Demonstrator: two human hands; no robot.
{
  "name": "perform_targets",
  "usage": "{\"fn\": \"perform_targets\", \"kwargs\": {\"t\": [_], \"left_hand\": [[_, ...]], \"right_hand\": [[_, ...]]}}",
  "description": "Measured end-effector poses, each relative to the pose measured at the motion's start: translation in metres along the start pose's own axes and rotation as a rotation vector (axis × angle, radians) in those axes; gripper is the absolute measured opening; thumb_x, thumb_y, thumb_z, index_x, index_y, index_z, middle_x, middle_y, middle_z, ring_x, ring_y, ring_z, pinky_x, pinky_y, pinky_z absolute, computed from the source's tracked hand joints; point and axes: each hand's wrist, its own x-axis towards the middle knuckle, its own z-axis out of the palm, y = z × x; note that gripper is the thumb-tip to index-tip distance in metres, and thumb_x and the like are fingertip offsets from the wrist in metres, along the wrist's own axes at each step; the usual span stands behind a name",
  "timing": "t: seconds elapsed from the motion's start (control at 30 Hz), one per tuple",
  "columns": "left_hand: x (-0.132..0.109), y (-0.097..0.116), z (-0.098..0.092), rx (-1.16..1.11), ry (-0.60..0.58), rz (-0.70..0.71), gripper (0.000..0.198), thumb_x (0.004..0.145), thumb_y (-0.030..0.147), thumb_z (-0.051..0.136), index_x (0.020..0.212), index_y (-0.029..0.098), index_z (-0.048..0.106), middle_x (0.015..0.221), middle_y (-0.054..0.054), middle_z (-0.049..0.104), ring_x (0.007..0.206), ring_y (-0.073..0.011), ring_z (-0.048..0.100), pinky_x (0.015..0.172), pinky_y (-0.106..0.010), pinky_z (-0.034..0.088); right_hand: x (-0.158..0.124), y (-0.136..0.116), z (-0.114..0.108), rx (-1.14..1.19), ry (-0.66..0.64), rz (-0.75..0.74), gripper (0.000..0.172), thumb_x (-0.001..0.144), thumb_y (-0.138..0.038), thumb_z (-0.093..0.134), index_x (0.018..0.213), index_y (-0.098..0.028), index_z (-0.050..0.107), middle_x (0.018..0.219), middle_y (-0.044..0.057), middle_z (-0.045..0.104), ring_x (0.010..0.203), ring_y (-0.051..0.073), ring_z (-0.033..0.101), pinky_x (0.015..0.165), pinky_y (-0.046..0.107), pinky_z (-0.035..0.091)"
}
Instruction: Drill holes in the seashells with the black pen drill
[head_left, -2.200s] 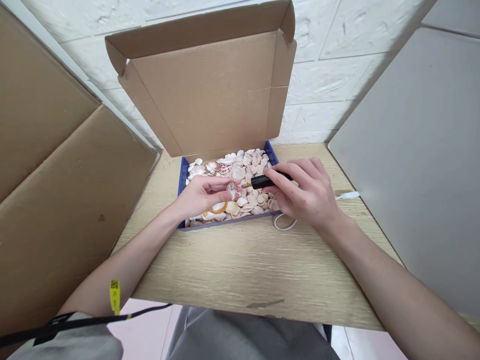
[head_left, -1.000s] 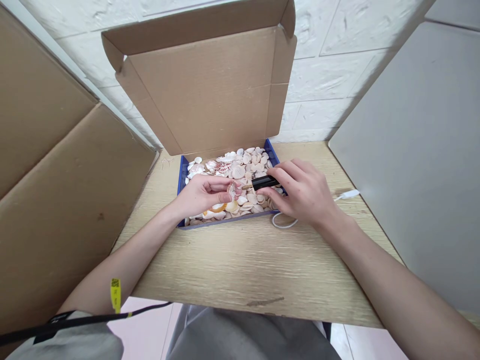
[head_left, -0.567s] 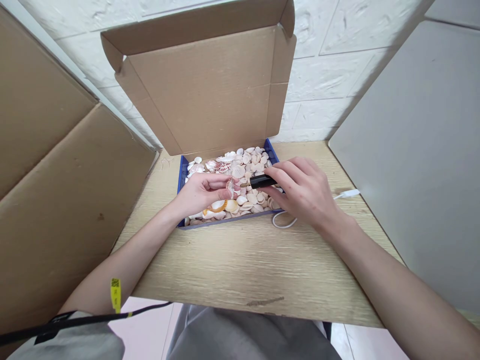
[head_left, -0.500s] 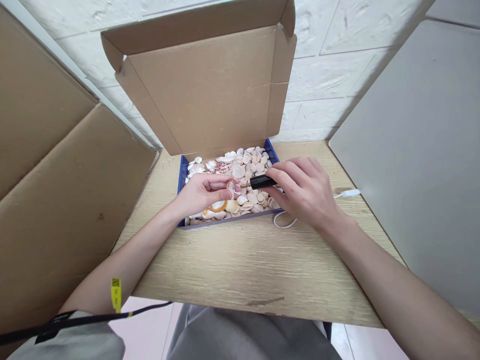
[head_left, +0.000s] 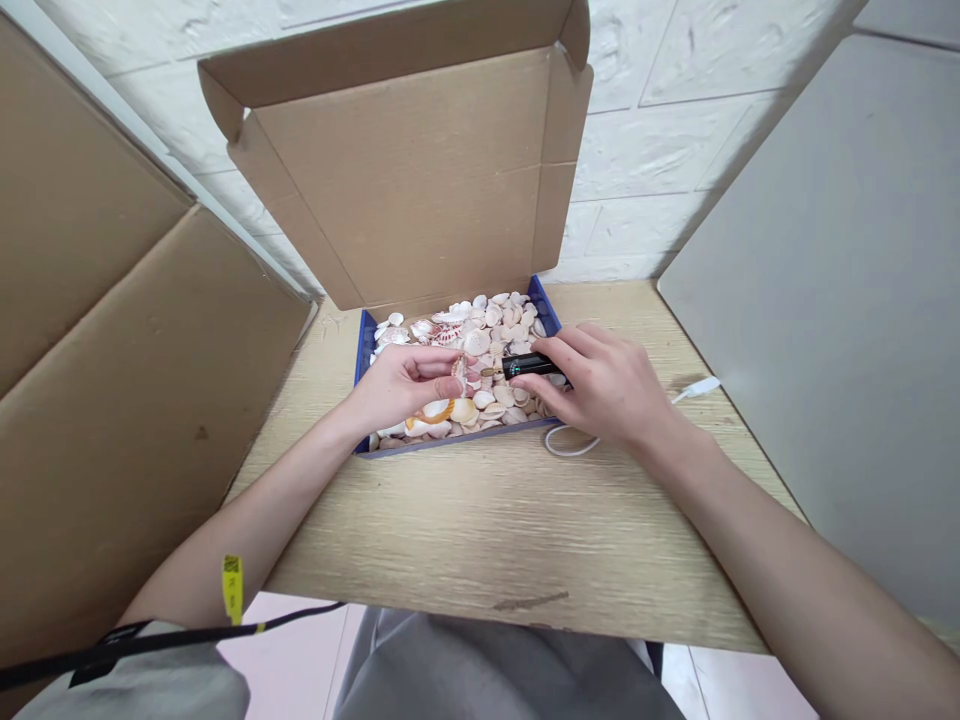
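Over the shell-filled box, my left hand [head_left: 411, 385] pinches a small pinkish-brown seashell [head_left: 460, 372] between thumb and fingers. My right hand [head_left: 600, 382] is closed round a black handheld rotary tool [head_left: 525, 366], with a small lit display on its side. Its thin gold-coloured bit [head_left: 490, 372] points left at the shell, very near it; whether the tip touches I cannot tell. Beneath both hands lies the blue-sided cardboard box [head_left: 450, 443], holding many loose seashells [head_left: 517, 322], mostly white and beige, with a few red-striped and orange ones.
The box's brown lid [head_left: 412, 180] stands raised against the white brick wall [head_left: 645, 160]. A white cable [head_left: 570, 452] loops beside the box, its plug end [head_left: 697, 388] further right. Cardboard [head_left: 112, 400] rises at the left, a grey panel [head_left: 840, 300] at the right. A black cable [head_left: 180, 640] crosses the lower left.
My right hand has rolled the rotary tool a little and shifted it slightly right, so its lit display now shows. My left hand holds the shell in nearly the same place.
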Motion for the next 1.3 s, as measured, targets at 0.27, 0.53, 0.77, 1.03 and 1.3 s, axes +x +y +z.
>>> {"fn": "perform_targets", "kwargs": {"t": [0.27, 0.53, 0.77, 1.03, 1.3], "left_hand": [[0.0004, 0.0009, 0.0006, 0.015, 0.015, -0.003, 0.034, 0.071, 0.021, 0.074, 0.104, 0.014, 0.07, 0.092, -0.008, 0.075, 0.089, -0.0205, 0.07, 0.081, -0.029, 0.057], [0.0005, -0.0032, -0.0023, 0.025, -0.028, -0.015, 0.039, 0.071, 0.025, 0.074, 0.108, 0.014, 0.068, 0.095, -0.008, 0.075, 0.091, -0.0225, 0.07, 0.083, -0.031, 0.056], [0.0002, -0.0018, -0.002, 0.031, -0.033, 0.007, 0.036, 0.073, 0.022, 0.073, 0.107, 0.015, 0.069, 0.094, -0.007, 0.075, 0.088, -0.0199, 0.071, 0.08, -0.027, 0.056], [-0.0005, -0.0002, -0.0004, 0.054, -0.007, 0.01, 0.038, 0.072, 0.024, 0.074, 0.108, 0.014, 0.068, 0.096, -0.009, 0.074, 0.09, -0.0213, 0.07, 0.081, -0.028, 0.056], [0.0002, -0.0035, -0.0029, 0.118, 0.019, 0.01, 0.043, 0.071, 0.033, 0.074, 0.11, 0.015, 0.068, 0.099, -0.01, 0.074, 0.09, -0.0232, 0.07, 0.082, -0.033, 0.056]], "right_hand": [[0.0024, 0.0032, -0.0073, -0.035, -0.009, -0.088, 0.03, 0.09, -0.042, 0.046, 0.101, -0.015, 0.057, 0.081, 0.005, 0.062, 0.072, 0.017, 0.052, 0.06, 0.029, 0.035], [0.0031, -0.0001, -0.0081, -0.061, 0.273, -0.181, 0.019, 0.084, -0.022, 0.058, 0.101, -0.018, 0.053, 0.098, 0.006, 0.066, 0.09, 0.02, 0.054, 0.074, 0.032, 0.041], [0.0035, 0.0013, -0.0074, -0.007, 0.194, -0.137, 0.025, 0.084, -0.036, 0.058, 0.097, -0.014, 0.056, 0.092, 0.009, 0.065, 0.078, 0.019, 0.053, 0.067, 0.031, 0.042], [0.0037, 0.0036, -0.0083, 0.012, 0.071, -0.143, 0.029, 0.089, -0.038, 0.05, 0.106, -0.015, 0.055, 0.093, 0.007, 0.065, 0.082, 0.019, 0.052, 0.07, 0.031, 0.04], [0.0061, 0.0022, -0.0086, 0.004, 0.053, -0.103, 0.019, 0.09, -0.031, 0.048, 0.097, -0.016, 0.057, 0.094, 0.008, 0.066, 0.084, 0.02, 0.053, 0.071, 0.032, 0.04]]}}
